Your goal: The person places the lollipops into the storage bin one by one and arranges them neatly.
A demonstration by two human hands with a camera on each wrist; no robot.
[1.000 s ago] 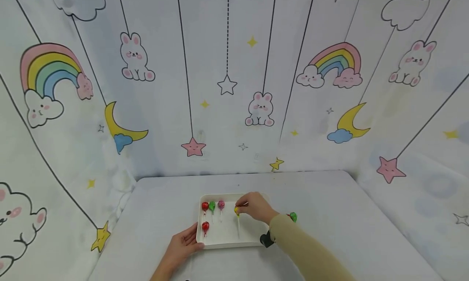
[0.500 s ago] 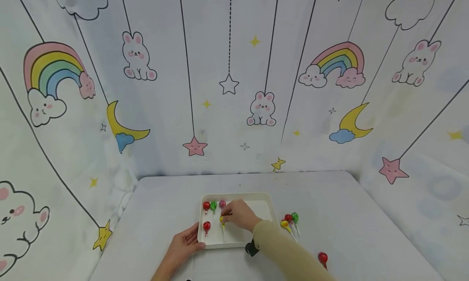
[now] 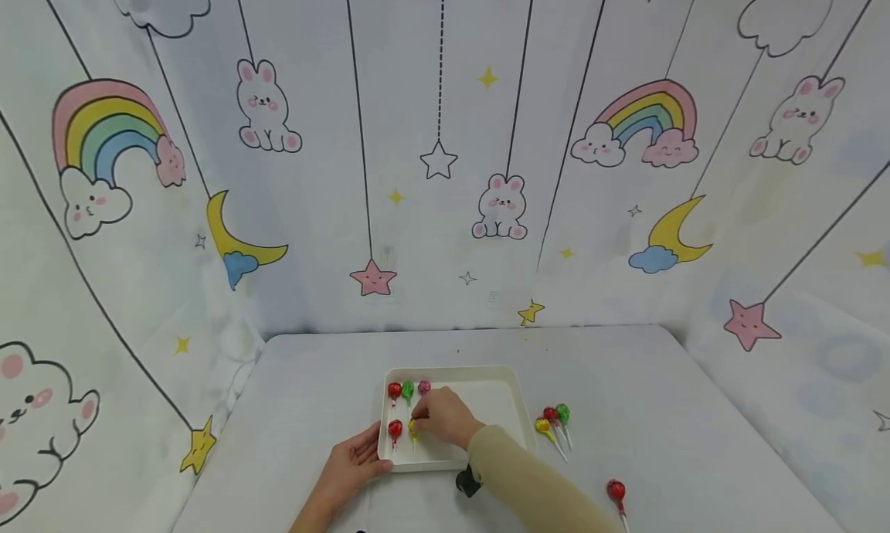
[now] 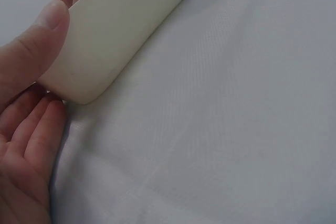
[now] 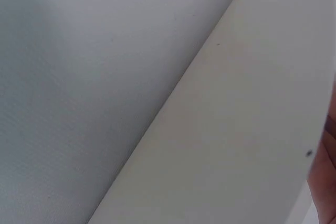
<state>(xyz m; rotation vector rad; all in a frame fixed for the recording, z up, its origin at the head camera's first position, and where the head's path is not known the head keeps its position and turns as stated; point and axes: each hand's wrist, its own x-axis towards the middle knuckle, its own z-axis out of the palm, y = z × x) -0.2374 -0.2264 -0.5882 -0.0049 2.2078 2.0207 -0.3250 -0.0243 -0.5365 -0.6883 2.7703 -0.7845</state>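
Note:
In the head view, my left hand (image 3: 350,465) holds the front left corner of a white tray (image 3: 497,398). Its thumb presses the tray's front wall in the left wrist view, with the fingers round the side. My right hand (image 3: 447,419) pinches a yellow lollipop (image 3: 413,432) low inside the tray, just right of a red lollipop (image 3: 395,429); fingers partly cover the yellow head. Behind them lie another red lollipop (image 3: 395,390), a green one (image 3: 408,389) and a pink one (image 3: 424,387). The right wrist view shows mostly tray wall (image 5: 226,114).
On the white table right of the tray lie a yellow lollipop (image 3: 544,425), a red one (image 3: 550,414) and a green one (image 3: 562,413), close together. Another red lollipop (image 3: 616,490) lies nearer the front. A cartoon-printed cloth (image 3: 313,208) surrounds the table.
My right hand has carried the yellow lollipop leftward across the tray and lowered it beside the front red lollipop. The left hand keeps its hold on the tray corner.

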